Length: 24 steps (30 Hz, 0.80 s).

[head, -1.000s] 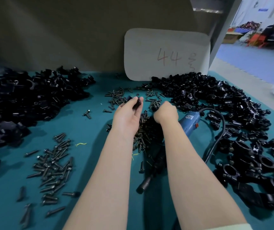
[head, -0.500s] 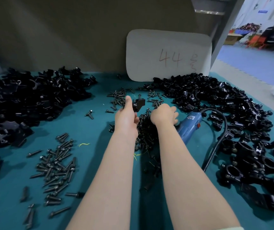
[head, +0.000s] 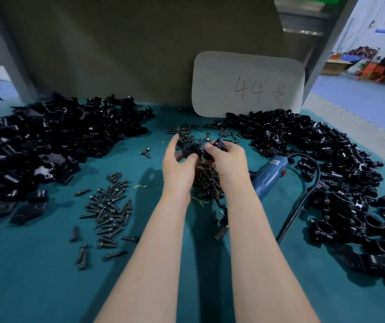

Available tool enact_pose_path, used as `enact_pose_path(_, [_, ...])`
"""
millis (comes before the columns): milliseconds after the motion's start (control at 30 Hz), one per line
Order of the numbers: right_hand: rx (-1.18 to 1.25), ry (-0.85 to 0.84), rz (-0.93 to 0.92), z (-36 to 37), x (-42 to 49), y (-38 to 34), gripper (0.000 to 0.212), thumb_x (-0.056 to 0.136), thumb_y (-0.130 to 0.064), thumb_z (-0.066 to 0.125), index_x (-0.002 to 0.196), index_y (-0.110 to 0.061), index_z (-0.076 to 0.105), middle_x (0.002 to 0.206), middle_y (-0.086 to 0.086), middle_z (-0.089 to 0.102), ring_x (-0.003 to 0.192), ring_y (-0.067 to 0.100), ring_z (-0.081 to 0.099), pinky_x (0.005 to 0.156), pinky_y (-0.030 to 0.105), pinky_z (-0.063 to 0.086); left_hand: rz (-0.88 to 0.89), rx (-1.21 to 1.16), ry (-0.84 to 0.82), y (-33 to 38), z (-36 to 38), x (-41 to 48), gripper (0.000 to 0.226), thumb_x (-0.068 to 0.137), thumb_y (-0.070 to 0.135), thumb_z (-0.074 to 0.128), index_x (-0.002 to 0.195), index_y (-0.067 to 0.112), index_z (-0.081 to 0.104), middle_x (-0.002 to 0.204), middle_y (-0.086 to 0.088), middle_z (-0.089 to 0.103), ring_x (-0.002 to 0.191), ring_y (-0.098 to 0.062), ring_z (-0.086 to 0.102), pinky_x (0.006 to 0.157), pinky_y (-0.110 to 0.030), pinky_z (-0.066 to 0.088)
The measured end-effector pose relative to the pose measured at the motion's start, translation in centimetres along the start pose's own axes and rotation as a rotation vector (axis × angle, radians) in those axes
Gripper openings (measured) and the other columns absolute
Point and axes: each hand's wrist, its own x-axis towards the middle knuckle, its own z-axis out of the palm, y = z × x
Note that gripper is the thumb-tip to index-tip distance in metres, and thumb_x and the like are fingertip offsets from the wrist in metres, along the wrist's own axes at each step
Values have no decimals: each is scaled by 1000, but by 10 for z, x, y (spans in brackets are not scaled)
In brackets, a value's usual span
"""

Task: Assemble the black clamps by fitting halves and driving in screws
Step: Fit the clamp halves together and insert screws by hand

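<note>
The left hand [head: 177, 170] and right hand [head: 230, 159] each pinch small glossy black clamp halves [head: 218, 144]; likely light, rigid and slick, best gripped across flat sides.

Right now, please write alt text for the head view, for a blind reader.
A left hand and a right hand hold small black clamp halves above a teal table. Piles of black parts, dark metal screws and a blue corded power tool surround them.

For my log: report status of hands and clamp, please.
Left hand and right hand hold clamp halves over screw pile. Blue driver lies untouched. Nothing in the way.
</note>
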Motion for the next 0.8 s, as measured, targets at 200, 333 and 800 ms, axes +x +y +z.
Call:
enact_pose_path(200, [-46, -155, -21, 18, -23, 2, 5, 93, -12, 54, 94, -16, 55, 82, 1, 58, 59, 9, 58, 67, 29, 52, 280, 307, 200, -5, -30, -18, 52, 93, 7, 55, 134, 39, 48, 121, 3, 50, 94, -7, 57, 77, -19, 42])
enact_pose_path(333, [-292, -294, -68, 21, -31, 9, 37, 84, -44, 67, 99, -10, 67, 85, -2, 67, 73, 10, 59, 64, 23, 45, 380, 377, 192, -9, -32, -21, 54, 95, 7, 52, 140, 35, 43, 112, 10, 43, 88, -2, 55, 74, -14, 38])
enact_pose_path(800, [-119, -223, -44, 1, -20, 12, 9, 86, -17, 59, 86, -19, 68, 59, -4, 60, 43, 8, 44, 45, 23, 37, 87, 131, -96, -21, -38, -1, 67, 88, 36, 67, 144, 27, 33, 110, -6, 61, 73, -3, 68, 79, -24, 55])
